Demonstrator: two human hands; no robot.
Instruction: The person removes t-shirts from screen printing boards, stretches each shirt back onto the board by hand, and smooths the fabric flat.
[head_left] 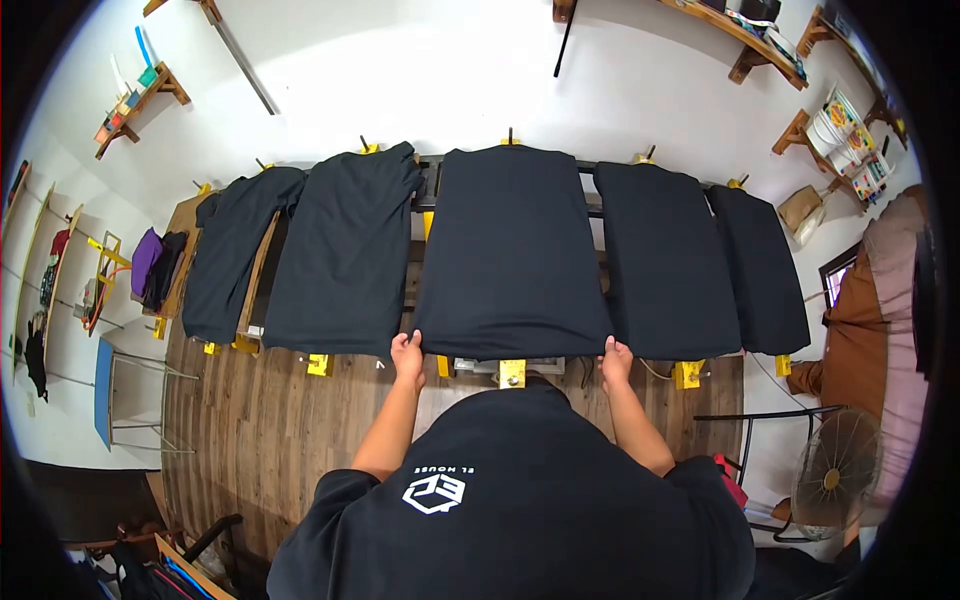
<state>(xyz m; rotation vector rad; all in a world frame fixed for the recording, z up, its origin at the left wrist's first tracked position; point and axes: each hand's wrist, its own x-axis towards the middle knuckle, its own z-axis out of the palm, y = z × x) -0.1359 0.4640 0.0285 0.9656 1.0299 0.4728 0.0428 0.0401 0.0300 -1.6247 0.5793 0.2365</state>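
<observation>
A black shirt (512, 250) is stretched over the middle board, its near edge slightly creased. My left hand (407, 358) pinches the shirt's near left corner, and my right hand (616, 361) pinches its near right corner. On the left lie another black shirt (345, 250) on its board and a further black shirt (235, 255) beyond it. To the right, one black shirt (668, 260) covers the adjacent board and a narrower-looking black shirt (762, 270) covers the outer one. A yellow clamp block (512, 374) sits below the middle board, between my hands.
More yellow blocks (320, 365) show under the boards' near ends. Folded purple and black cloth (148, 260) lies at the far left. A standing fan (835, 475) and a black metal frame (742, 450) are at the lower right. A blue-topped folding table (104, 395) stands left.
</observation>
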